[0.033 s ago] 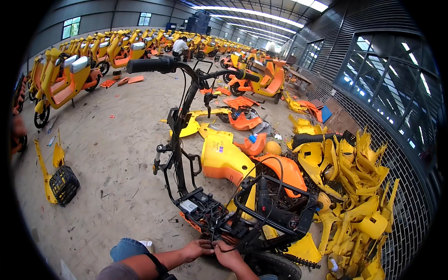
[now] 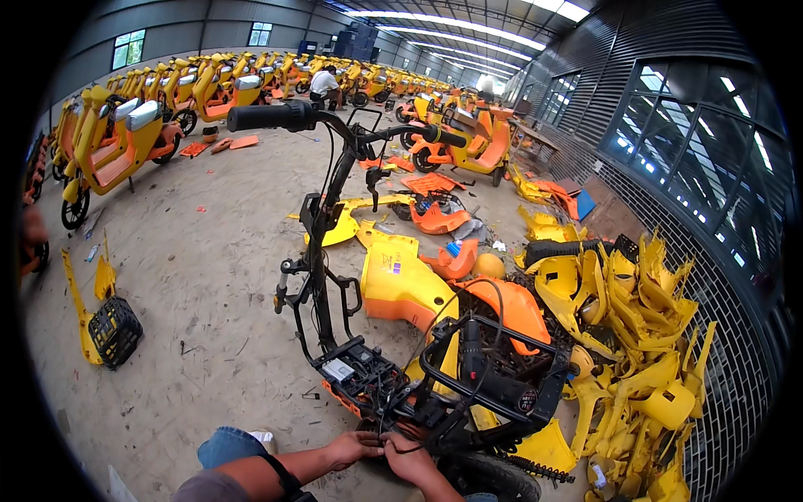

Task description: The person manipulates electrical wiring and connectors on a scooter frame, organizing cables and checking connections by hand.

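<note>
A stripped black scooter frame [image 2: 318, 276] stands before me, its handlebar up and its covers off. At its low middle, my left hand [image 2: 353, 449] and my right hand [image 2: 407, 460] meet beside exposed wiring. Both sets of fingers are closed in a pinch on a thin black cable [image 2: 381, 421] that comes down from the frame. Part of the cable loops across my right fingers; its end is hidden between the hands. Just above sits an open tray of electrical parts [image 2: 347, 368], with a silver box in it. The rear wheel [image 2: 493, 477] is to the right of my right hand.
A heap of yellow body panels [image 2: 644, 335] lies along the brick wall on the right. Orange panels [image 2: 506, 305] lie behind the frame. To the left is a black basket [image 2: 115, 333] with yellow strips. Rows of yellow scooters [image 2: 209, 92] and a crouching person [image 2: 324, 84] are farther back.
</note>
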`<state>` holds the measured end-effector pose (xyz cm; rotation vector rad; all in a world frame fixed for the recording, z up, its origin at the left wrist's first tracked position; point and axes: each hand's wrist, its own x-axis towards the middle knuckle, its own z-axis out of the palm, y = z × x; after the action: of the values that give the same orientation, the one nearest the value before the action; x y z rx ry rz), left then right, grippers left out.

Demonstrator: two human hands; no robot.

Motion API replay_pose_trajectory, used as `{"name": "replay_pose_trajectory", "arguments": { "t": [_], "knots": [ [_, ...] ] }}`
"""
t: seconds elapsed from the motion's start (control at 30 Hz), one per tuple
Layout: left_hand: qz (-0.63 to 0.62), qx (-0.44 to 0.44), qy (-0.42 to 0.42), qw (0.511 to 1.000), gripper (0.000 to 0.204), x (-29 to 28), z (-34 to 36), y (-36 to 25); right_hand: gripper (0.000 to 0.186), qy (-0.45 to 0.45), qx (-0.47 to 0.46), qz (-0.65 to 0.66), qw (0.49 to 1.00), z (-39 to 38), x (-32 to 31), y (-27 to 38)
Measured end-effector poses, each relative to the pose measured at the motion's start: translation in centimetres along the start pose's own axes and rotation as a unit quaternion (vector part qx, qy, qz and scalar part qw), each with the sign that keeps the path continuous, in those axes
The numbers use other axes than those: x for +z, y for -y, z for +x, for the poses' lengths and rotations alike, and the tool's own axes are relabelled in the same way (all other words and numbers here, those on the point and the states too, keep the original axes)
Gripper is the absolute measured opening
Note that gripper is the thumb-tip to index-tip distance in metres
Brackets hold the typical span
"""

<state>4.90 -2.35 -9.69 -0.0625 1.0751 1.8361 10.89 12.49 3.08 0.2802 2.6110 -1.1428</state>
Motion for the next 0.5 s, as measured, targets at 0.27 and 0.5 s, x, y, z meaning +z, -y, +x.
{"name": "replay_pose_trajectory", "arguments": {
  "t": [0.27,0.5],
  "knots": [
    [-0.021,-0.047,0.045,0.998,0.051,-0.8,0.8,0.3,0.031,0.007,-0.035,0.029,0.999,1.2,-0.6,-1.0],
    [-0.003,-0.069,0.054,0.996,0.045,-0.7,1.0,-0.1,0.031,0.006,-0.053,0.031,0.998,1.7,-1.0,-0.7]
  ]
}}
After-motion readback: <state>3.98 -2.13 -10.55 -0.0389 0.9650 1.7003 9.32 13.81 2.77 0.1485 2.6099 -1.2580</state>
